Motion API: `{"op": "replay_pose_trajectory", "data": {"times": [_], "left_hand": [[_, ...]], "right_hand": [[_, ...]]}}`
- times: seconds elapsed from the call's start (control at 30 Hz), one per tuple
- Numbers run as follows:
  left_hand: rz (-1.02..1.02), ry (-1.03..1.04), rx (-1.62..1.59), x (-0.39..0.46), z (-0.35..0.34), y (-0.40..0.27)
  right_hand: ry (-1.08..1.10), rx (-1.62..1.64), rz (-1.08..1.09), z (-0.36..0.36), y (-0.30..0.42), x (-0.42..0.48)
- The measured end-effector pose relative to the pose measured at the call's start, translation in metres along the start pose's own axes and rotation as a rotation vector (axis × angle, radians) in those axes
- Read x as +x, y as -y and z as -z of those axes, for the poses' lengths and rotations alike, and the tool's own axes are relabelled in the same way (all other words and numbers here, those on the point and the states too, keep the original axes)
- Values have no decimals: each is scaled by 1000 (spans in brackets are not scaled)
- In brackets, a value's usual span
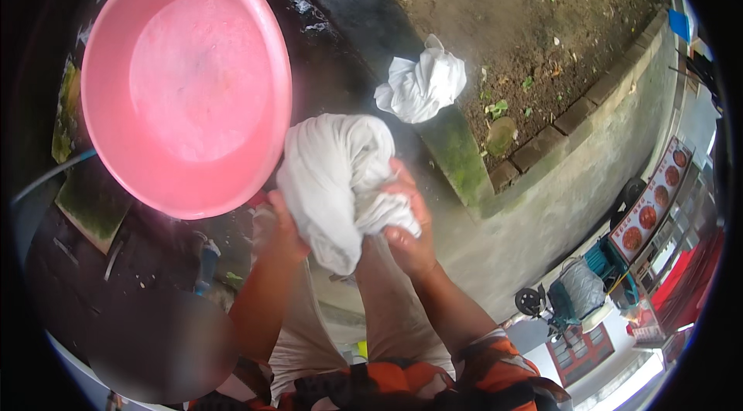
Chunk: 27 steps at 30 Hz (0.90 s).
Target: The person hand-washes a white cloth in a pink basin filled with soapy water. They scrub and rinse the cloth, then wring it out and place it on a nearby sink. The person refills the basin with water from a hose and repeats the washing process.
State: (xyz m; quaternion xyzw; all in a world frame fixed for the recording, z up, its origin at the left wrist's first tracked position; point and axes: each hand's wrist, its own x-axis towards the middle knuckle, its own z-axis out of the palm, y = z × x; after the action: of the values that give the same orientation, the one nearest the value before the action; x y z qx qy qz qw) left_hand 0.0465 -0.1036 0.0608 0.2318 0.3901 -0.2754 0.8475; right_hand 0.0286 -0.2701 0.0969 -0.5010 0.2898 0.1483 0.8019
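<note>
Between my two hands is a bunched white cloth (331,184), held in front of my body. My left hand (285,228) grips its left side, close to the rim of a large pink plastic basin (200,86). On the other side my right hand (413,219) clasps a gathered end of the same cloth, fingers and thumb around it. Only a wet film shows inside the basin. A second crumpled white cloth (424,83) rests farther off, on the concrete edging beside the soil.
A soil bed (522,33) with a brick border (545,147) lies at upper right. A hose (55,173) reaches the basin's left side. Mossy slabs (96,211) sit below the basin. At far right stand a scooter (572,295) and a food stall sign (653,199) bearing writing.
</note>
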Motion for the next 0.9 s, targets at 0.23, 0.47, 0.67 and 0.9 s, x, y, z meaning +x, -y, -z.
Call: {"op": "replay_pose_trajectory", "data": {"times": [0.23,0.47,0.67,0.9], "left_hand": [[-118,-260,7,-15,37,-4],[19,-344,-128,-54,76,29],[7,-349,-321,-141,127,23],[-402,-641,71,-439,170,-84]], "right_hand": [[679,-258,96,-3,21,24],[-497,-906,239,122,-31,152],[-620,-1254,286,144,-50,190],[144,-183,-232,1,-17,85]]}}
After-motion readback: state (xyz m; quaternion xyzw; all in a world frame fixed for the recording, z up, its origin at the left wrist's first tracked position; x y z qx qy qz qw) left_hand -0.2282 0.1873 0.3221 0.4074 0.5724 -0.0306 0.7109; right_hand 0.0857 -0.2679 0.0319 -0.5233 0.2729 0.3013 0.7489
